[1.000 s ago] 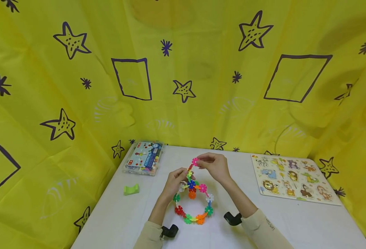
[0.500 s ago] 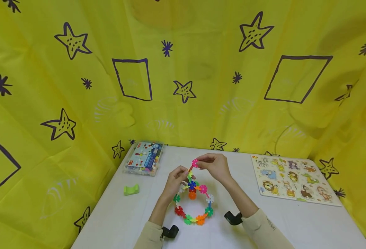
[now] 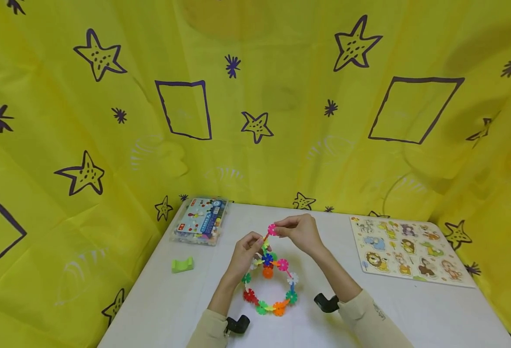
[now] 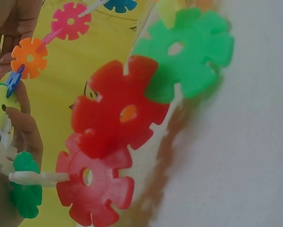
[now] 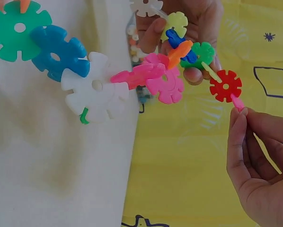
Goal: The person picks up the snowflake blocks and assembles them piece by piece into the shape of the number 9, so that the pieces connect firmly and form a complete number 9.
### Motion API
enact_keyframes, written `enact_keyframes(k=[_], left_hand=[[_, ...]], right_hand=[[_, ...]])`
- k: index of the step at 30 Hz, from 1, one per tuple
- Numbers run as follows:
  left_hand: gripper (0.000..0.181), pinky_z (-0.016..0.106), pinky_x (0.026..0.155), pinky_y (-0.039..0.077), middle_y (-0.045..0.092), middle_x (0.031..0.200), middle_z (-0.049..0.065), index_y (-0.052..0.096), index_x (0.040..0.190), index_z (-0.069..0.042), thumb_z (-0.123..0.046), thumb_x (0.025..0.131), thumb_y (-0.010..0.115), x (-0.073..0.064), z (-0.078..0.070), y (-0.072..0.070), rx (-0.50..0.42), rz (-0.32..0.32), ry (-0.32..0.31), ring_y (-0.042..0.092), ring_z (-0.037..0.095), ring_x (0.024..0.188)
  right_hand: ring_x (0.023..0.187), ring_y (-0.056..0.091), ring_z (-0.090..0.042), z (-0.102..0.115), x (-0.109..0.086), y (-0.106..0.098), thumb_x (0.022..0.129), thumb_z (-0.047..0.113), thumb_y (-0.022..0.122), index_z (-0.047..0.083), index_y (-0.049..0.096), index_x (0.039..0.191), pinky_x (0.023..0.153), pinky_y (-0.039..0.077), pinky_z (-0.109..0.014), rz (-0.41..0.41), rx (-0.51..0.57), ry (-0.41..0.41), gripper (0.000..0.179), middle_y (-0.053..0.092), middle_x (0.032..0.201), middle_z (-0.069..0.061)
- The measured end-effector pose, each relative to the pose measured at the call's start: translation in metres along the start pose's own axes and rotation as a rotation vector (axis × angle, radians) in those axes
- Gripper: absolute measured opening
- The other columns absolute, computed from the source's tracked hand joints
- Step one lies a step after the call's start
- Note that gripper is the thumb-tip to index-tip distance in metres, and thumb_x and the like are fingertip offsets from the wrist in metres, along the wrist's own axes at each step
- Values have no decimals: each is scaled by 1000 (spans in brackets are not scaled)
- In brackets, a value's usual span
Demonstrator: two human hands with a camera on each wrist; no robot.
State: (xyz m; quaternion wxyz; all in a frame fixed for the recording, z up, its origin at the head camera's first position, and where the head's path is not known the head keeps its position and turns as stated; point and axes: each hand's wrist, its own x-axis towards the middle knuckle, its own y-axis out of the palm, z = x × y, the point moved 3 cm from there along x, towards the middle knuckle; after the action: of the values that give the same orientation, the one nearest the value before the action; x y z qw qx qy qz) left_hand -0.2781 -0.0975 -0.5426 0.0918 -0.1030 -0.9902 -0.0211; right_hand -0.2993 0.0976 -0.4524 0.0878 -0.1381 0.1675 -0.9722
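A ring of colourful notched plastic snowflake discs (image 3: 279, 309) hangs over the table below my hands, with a short chain rising from its far side. My left hand (image 3: 242, 257) grips that chain near a green disc (image 5: 201, 54) and a yellow one. At the top, my right hand (image 3: 302, 235) pinches a pink disc (image 3: 271, 229) between thumb and fingertips. The right wrist view shows this pink disc edge-on, joined to a red disc (image 5: 225, 86). Large in the left wrist view are a red disc (image 4: 115, 111) and a green disc (image 4: 198, 56) of the ring.
A clear box (image 3: 199, 220) with a printed label and small coloured pieces lies at the back left. In front of it is a light green block (image 3: 182, 265). An animal puzzle board (image 3: 412, 251) lies on the right. Yellow curtains (image 3: 255, 159) surround the white table (image 3: 142, 309).
The pink disc sits slightly lower, a little closer to my left fingers. Both hands keep their grips in nearly the same places.
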Motion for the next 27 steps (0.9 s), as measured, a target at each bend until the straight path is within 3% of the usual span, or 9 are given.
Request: enact_keyframes(k=[4,10,11,17,21,27], left_hand=[[32,32,72,51,75,95,18,64,109,1,-31,108,58,0,1,-1,8,-2,-10,62,30,81],[30,27,68,51,75,95,19,64,108,-1,-30,109,58,-1,2,-2,24,0,-16,62,26,79],[29,27,68,51,75,94,18,64,108,0,-29,109,58,-2,1,-2,31,-2,-13,62,20,77],[32,29,72,52,74,92,11,60,112,3,-28,111,53,-2,0,5,21,38,-23,63,17,79],[34,27,72,53,72,90,3,63,124,-1,-30,111,52,-2,-1,7,19,44,-40,64,15,80],[36,27,72,52,70,87,4,69,131,-4,-31,109,57,-2,-3,7,49,42,-44,62,15,79]], right_hand=[[72,76,-21,-2,1,1,89,7,83,6,84,94,73,63,-37,7,3,4,5,79,86,-6],[77,77,-26,-5,2,1,89,5,83,5,83,96,79,62,-49,44,24,26,7,79,86,-7],[77,77,-26,-5,2,1,88,6,83,5,83,97,79,62,-49,53,21,29,8,79,86,-7],[79,78,-26,-5,1,-4,88,7,83,6,83,97,72,61,-31,58,-9,35,8,79,87,-6],[80,78,-29,-5,0,-4,90,7,82,5,82,98,72,62,-32,47,-5,41,8,79,87,-7],[79,77,-25,-4,0,-5,90,9,83,7,83,98,73,61,-32,59,-10,46,9,79,88,-6]])
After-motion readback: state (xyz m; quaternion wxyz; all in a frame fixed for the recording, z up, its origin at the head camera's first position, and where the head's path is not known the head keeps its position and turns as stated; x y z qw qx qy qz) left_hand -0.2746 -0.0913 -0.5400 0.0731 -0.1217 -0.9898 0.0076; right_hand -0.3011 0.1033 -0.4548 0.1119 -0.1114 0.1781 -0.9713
